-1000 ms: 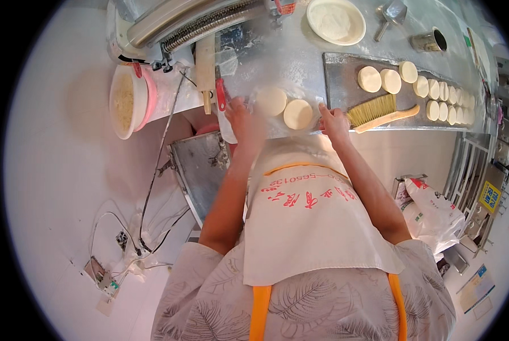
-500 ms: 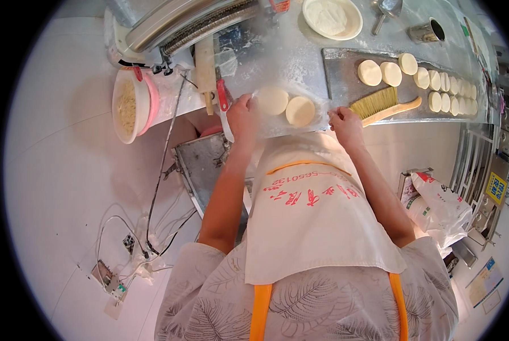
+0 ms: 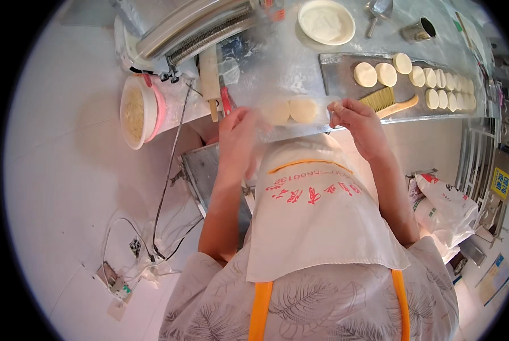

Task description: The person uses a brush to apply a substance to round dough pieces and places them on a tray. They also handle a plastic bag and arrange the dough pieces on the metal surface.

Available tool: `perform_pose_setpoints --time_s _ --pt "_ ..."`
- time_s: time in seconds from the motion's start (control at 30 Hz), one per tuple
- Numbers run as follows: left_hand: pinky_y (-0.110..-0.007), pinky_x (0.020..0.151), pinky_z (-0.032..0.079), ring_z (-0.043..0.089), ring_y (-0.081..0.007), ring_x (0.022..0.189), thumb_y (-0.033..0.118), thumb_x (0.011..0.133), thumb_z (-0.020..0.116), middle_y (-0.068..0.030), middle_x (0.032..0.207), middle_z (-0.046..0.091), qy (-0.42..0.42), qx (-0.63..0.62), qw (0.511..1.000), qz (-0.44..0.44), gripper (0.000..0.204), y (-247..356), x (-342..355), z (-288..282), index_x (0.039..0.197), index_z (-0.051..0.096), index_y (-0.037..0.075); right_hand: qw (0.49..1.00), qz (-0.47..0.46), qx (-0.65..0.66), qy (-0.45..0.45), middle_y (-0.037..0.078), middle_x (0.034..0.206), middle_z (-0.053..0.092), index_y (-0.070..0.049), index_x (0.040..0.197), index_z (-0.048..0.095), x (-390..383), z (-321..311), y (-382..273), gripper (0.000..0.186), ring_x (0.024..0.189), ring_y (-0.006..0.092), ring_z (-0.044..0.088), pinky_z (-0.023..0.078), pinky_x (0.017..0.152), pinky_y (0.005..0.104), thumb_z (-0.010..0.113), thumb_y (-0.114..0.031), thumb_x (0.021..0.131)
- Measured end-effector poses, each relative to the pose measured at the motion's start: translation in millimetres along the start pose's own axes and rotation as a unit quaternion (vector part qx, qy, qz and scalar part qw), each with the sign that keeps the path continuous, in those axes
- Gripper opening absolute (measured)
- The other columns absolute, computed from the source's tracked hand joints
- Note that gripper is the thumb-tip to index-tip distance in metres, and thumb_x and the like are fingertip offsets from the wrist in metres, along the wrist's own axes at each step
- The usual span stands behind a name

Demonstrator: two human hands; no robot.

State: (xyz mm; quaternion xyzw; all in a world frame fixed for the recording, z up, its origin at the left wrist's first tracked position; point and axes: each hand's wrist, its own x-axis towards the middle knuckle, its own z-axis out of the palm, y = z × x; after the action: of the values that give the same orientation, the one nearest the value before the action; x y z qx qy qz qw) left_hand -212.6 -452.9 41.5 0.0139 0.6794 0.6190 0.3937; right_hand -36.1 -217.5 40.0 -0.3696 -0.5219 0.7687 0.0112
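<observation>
A clear plastic bag point(image 3: 323, 113) is stretched flat between my hands at the table's front edge. Two pale round dough discs point(image 3: 304, 109) lie side by side in it, the left one partly blurred. My right hand point(image 3: 361, 122) pinches the bag's right end. At the other end my left hand point(image 3: 236, 139) has its fingers closed on the plastic, its tips softened by a hazy smear. Just right of my right hand, a wooden-handled brush point(image 3: 402, 107) rests on a metal tray point(image 3: 342, 74) that carries several more discs point(image 3: 386, 75).
A rolling pin point(image 3: 210, 79) and a red-handled tool point(image 3: 226, 101) lie left of the bag. Beyond them stands a roller machine point(image 3: 192, 34), with a tub of pale crumbs point(image 3: 134, 113) below. At the back are a flour bowl point(image 3: 327, 23), a scoop point(image 3: 378, 11) and a metal cup point(image 3: 418, 30).
My hands have turned and lifted a little, drawing the bag taut. Its two discs now sit more level with each other. The view has shifted slightly.
</observation>
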Motion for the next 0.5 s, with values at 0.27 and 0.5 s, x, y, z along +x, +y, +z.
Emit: perform_pose_setpoints --time_s 0.27,0.5 --pt "-0.035 0.102 0.054 0.073 -0.0196 0.100 0.010 0.101 0.068 -0.0071 0.102 0.071 -0.021 -0.001 0.998 -0.060 0.013 0.5 -23.0 -9.6 0.106 0.070 -0.002 0.989 -0.024 -0.143 0.006 0.002 0.096 0.069 -0.001 0.113 0.070 -7.0 0.3 8.1 0.021 0.096 0.0106 0.063 0.049 0.092 0.0288 0.068 -0.020 0.105" --pt "-0.032 0.109 0.047 0.065 -0.0169 0.121 0.008 0.105 0.066 -0.0041 0.116 0.073 -0.024 0.090 0.988 0.120 0.016 -19.5 -9.8 -13.6 0.118 0.070 0.000 0.977 -0.144 -0.157 0.017 0.003 0.109 0.071 -0.002 0.114 0.070 7.9 5.7 12.5 0.025 0.109 0.0135 0.063 0.048 0.102 0.0301 0.070 -0.025 0.105"
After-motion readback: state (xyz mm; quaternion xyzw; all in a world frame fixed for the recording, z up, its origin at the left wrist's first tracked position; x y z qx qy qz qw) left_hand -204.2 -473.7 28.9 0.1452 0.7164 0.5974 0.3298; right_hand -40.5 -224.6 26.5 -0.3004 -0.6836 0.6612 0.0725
